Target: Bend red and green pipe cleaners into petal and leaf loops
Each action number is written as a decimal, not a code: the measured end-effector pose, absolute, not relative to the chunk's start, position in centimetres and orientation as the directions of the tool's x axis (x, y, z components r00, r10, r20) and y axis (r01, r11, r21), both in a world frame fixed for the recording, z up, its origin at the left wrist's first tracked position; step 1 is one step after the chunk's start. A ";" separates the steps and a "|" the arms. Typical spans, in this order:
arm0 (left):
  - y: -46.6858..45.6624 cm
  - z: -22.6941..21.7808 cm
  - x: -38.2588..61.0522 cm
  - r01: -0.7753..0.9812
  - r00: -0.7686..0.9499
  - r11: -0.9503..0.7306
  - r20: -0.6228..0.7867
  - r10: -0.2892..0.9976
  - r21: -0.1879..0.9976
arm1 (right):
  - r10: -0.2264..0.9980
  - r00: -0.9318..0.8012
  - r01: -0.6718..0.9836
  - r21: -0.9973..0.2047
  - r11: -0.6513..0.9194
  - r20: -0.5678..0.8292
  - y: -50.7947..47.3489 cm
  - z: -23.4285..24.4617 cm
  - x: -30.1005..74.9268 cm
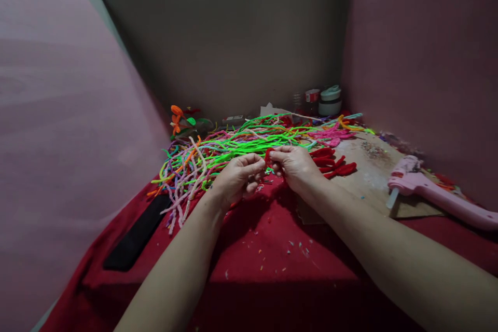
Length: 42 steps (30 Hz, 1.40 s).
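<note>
My left hand (239, 176) and my right hand (295, 165) meet over the red cloth (272, 249), fingers pinched together on a short red pipe cleaner piece (268, 155) held between them. Just behind the hands lies a big tangle of pipe cleaners (233, 148) in neon green, orange, purple, pink and white. Several bent red pipe cleaner pieces (335, 162) lie on the brown board to the right of my right hand.
A pink glue gun (431, 192) rests on the brown board (373, 181) at the right. A black flat strip (138, 236) lies at the left on the cloth. Small jars and a tape roll (330, 99) stand at the back wall, beside an orange pipe-cleaner flower (177, 118). Walls enclose three sides.
</note>
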<state>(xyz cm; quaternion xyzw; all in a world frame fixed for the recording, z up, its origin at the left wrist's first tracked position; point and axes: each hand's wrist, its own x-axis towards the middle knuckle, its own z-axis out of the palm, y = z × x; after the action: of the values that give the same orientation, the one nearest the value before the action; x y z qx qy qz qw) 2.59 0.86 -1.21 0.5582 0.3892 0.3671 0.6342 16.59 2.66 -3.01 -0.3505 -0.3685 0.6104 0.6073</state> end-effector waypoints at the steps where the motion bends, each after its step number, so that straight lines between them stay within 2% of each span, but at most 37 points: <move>1: 0.9 -1.1 2.5 -0.036 0.431 0.119 -0.093 0.898 0.992 | 0.999 -0.007 -0.477 -0.878 0.029 0.037 2.7 -3.0 16.6; 8: 0.7 -0.8 2.6 -0.041 0.445 0.170 -0.134 0.885 0.985 | 0.994 -0.039 -0.493 -0.868 0.066 0.098 2.5 -3.1 16.4; 13: 0.5 -0.8 2.9 0.008 0.420 0.107 -0.100 0.902 0.994 | 0.995 -0.042 -0.525 -0.849 0.056 0.092 2.6 -3.3 16.4; 17: 0.3 -1.0 3.3 0.169 0.314 -0.084 0.027 0.949 0.982 | 0.987 0.010 -0.415 -0.898 0.147 0.157 2.6 -3.4 16.5; 21: 0.4 -1.3 4.1 0.376 0.196 -0.205 0.139 0.971 0.904 | 0.969 0.054 -0.260 -0.933 0.248 0.242 2.5 -3.4 16.4; 25: 0.5 -1.6 4.4 0.496 0.136 -0.299 0.267 0.954 0.815 | 0.975 0.039 -0.271 -0.937 0.222 0.219 2.4 -3.6 16.3; 27: 0.5 -1.6 4.4 0.456 0.124 -0.286 0.258 0.958 0.843 | 0.982 0.018 -0.316 -0.931 0.182 0.186 2.4 -3.6 16.2; 29: 0.4 -1.5 4.2 0.339 0.124 -0.213 0.181 0.976 0.916 | 0.985 -0.011 -0.339 -0.927 0.159 0.173 2.3 -3.6 16.2; 31: 0.5 -1.3 4.0 0.209 0.145 -0.116 0.087 0.986 0.971 | 0.980 -0.036 -0.326 -0.930 0.173 0.195 2.3 -3.4 16.3; 33: 0.5 -1.2 3.9 0.169 0.168 -0.073 0.044 0.985 0.983 | 0.974 -0.037 -0.284 -0.936 0.206 0.226 2.2 -3.3 16.3; 36: 0.5 -1.3 3.9 0.292 0.161 -0.141 0.096 0.982 0.946 | 0.969 -0.006 -0.234 -0.942 0.240 0.249 2.3 -3.3 16.4; 40: 0.4 -1.6 4.4 0.498 0.136 -0.316 0.287 0.948 0.807 | 0.967 0.020 -0.187 -0.950 0.252 0.253 2.3 -3.6 16.2; 42: 0.3 -1.7 4.6 0.541 0.104 -0.313 0.307 0.946 0.781 | 0.967 0.023 -0.158 -0.955 0.252 0.252 2.3 -3.8 16.1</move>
<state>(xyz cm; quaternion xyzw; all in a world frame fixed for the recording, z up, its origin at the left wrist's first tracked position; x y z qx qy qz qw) 4.56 0.34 -1.66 0.7003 0.5308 0.4075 0.2486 16.10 2.25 -3.78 -0.3912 -0.5173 0.4699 0.5987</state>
